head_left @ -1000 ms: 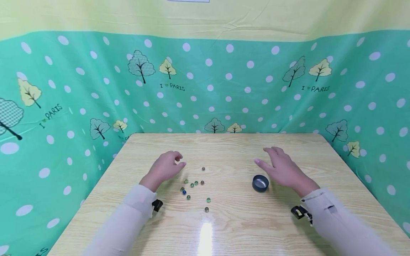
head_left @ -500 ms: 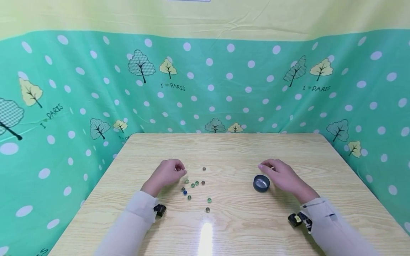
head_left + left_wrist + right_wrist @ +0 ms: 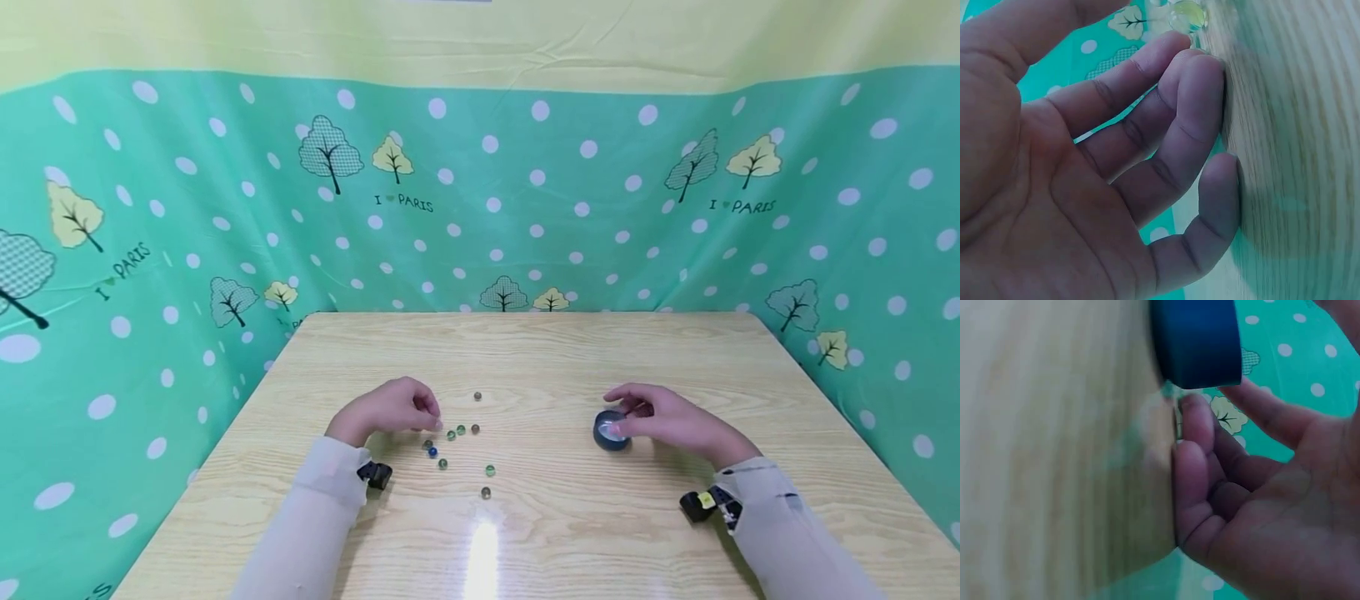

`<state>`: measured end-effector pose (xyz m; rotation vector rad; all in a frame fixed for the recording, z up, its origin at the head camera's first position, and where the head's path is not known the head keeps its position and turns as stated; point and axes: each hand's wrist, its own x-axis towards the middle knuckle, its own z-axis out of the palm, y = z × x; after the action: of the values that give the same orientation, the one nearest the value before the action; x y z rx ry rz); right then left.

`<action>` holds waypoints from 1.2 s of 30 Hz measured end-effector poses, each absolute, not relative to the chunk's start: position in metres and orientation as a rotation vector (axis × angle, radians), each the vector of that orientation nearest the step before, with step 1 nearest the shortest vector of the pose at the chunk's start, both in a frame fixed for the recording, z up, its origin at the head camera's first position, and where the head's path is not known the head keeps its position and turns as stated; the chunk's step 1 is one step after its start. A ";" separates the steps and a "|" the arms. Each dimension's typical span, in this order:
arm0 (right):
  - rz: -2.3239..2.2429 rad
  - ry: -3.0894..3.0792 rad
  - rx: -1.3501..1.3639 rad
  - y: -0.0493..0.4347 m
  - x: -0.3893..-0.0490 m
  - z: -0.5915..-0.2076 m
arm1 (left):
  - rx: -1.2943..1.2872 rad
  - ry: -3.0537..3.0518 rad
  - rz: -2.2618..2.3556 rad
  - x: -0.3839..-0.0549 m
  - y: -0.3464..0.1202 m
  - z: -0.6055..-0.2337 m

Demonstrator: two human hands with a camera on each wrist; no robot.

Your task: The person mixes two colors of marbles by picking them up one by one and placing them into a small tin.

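Observation:
My left hand (image 3: 397,408) is low over the table at the left edge of a loose group of glass marbles. In the left wrist view its fingers bend toward the tabletop, and a yellow-green marble (image 3: 1188,15) lies just past the index fingertip, with the thumb apart from it. On the right, my right hand (image 3: 667,421) is at a small dark round cup (image 3: 611,444) with a silvery inside. Its thumb overlaps the cup's opening in the head view. The right wrist view has the index finger reaching behind the cup (image 3: 1200,347), the lower fingers curled at the table.
Between the hands lie a blue marble (image 3: 432,452), several green ones and a few brownish ones. A brownish marble (image 3: 477,397) sits farther back, another (image 3: 486,492) nearer the front. A green dotted curtain (image 3: 525,200) surrounds the wooden table (image 3: 555,533).
My left hand has come down toward the marbles, covering a green one in the head view. The right hand has lowered to the cup, its thumb now over the opening. The cup stays put.

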<state>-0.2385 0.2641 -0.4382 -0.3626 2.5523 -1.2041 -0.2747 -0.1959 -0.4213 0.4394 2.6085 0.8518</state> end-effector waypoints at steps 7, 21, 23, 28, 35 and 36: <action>-1.113 2.481 -0.596 0.269 -0.248 -0.441 | 0.476 2.551 0.867 -0.277 -0.193 -0.419; -1.101 2.543 -0.652 0.265 -0.247 -0.450 | 0.337 2.596 0.924 -0.273 -0.187 -0.425; -1.097 2.559 -0.641 0.262 -0.247 -0.451 | 0.322 2.602 0.922 -0.273 -0.187 -0.426; -1.109 2.602 -0.592 0.254 -0.246 -0.451 | 0.298 2.609 0.927 -0.274 -0.187 -0.426; -1.104 2.599 -0.654 0.246 -0.243 -0.453 | 0.284 2.627 0.913 -0.274 -0.186 -0.427; -1.098 2.599 -0.658 0.245 -0.243 -0.453 | 0.284 2.629 0.914 -0.274 -0.186 -0.428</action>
<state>-0.2428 0.2455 -0.4534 -0.6582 2.5990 -1.0978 -0.2737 -0.1864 -0.4277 0.2838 2.6286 0.9137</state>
